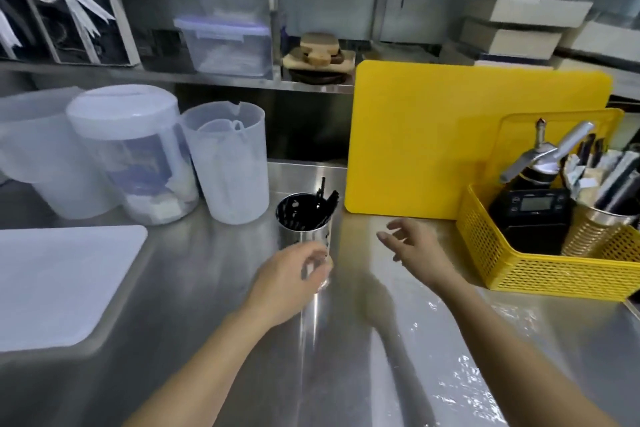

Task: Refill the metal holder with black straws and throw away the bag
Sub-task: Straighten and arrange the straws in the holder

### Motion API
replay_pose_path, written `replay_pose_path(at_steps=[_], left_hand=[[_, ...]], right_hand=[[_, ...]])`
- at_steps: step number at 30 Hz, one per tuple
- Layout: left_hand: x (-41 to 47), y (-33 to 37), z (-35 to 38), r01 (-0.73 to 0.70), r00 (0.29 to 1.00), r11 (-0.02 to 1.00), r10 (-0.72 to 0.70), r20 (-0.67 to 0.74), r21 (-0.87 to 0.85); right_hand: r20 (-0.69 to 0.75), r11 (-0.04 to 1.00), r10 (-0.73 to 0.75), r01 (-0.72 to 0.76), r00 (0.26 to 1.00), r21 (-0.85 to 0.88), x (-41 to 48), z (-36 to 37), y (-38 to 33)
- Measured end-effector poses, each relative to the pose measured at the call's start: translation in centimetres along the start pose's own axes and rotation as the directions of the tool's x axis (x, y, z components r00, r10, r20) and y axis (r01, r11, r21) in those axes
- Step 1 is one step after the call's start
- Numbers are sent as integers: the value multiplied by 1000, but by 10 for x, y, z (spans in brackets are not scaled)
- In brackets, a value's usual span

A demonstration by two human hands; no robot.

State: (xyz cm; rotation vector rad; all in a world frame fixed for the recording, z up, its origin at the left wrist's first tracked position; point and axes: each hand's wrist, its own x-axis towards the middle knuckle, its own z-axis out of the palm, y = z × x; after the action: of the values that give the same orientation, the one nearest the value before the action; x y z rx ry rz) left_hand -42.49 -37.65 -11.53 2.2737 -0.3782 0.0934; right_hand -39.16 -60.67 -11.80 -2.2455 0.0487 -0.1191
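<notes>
Barely begun: metal holder (pixel 306 224) stands on counter just left of yellow cutting board (pixel 450 139), only few black straws (pixel 327 199) inside. Left hand (pixel 294 274) wraps holder's base; right hand (pixel 412 244) spread, empty, beside it. Bag not visible; refill, disposal remain.

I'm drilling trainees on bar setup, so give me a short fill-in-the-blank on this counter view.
1. The left hand grips the metal holder, which has only a few black ____ in it.
2. The cutting board leaning behind the holder is ____.
3. The right hand is open and holds ____.
4. The digital scale sits in a yellow ____.

Missing words: straws; yellow; nothing; basket
</notes>
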Motion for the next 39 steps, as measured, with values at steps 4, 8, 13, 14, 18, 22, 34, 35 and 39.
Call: replay_pose_path(at_steps=[4, 8, 13, 14, 18, 22, 34, 35, 39], left_hand=[[12, -22, -22, -59, 984, 997, 48, -172, -59], [25, -41, -27, -110, 950, 994, 104, -294, -4], [46, -49, -22, -153, 964, 986, 164, -210, 66], [50, -51, -21, -152, 969, 986, 163, -188, 74], [64, -55, -20, -185, 971, 978, 198, -136, 100], [75, -60, -25, -216, 970, 967, 229, -84, 137], [71, -66, -19, -195, 980, 978, 198, -24, 75], [67, -64, -17, -199, 978, 974, 205, -44, 105], [54, -55, -14, -192, 970, 959, 217, -109, 209]], right_hand=[[-19, 996, -70, 71, 997, 59, 2, 29, -29], [-82, 996, -69, 73, 994, 48, 8, 55, -43], [-132, 995, -12, 25, 991, 97, 17, 77, -51], [-137, 994, -1, 16, 991, 104, 19, 80, -51], [-168, 993, 27, -7, 985, 121, 24, 88, -50], [-200, 993, 19, 4, 980, 116, 27, 94, -47], [-186, 990, -17, 43, 982, 135, 46, 97, -47], [-173, 989, -25, 49, 985, 139, 48, 96, -46], [-84, 984, -76, 88, 994, 154, 56, 87, -41]])
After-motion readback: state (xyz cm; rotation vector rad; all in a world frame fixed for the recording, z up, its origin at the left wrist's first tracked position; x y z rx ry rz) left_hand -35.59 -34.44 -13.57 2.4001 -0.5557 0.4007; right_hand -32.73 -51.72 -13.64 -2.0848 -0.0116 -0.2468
